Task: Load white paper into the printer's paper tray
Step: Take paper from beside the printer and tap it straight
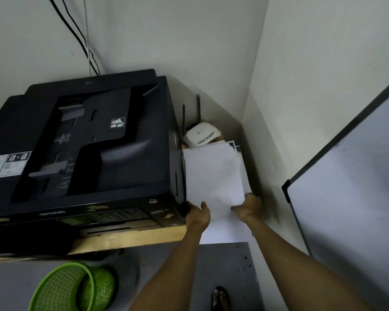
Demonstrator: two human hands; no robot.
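Both hands are gripping the white paper stack (213, 173) at its near end: left hand (197, 215) w/ thumb on top at the near-left corner, right hand (248, 207) pinching the near-right edge. Stack's long axis is running away from the person, lying on the wooden shelf (130, 239) just right of the printer (83, 140), nearly touching its side wall. Printer's front is sitting to the left, so the paper prob. needs lifting clear and swinging left. Further back, a white router (202, 134) is sitting just beyond the stack's far end; whiteboard (350, 176) is crowding the right.

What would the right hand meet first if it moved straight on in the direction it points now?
Probably the white router behind the white paper stack that the right hand grips; depth is unclear.
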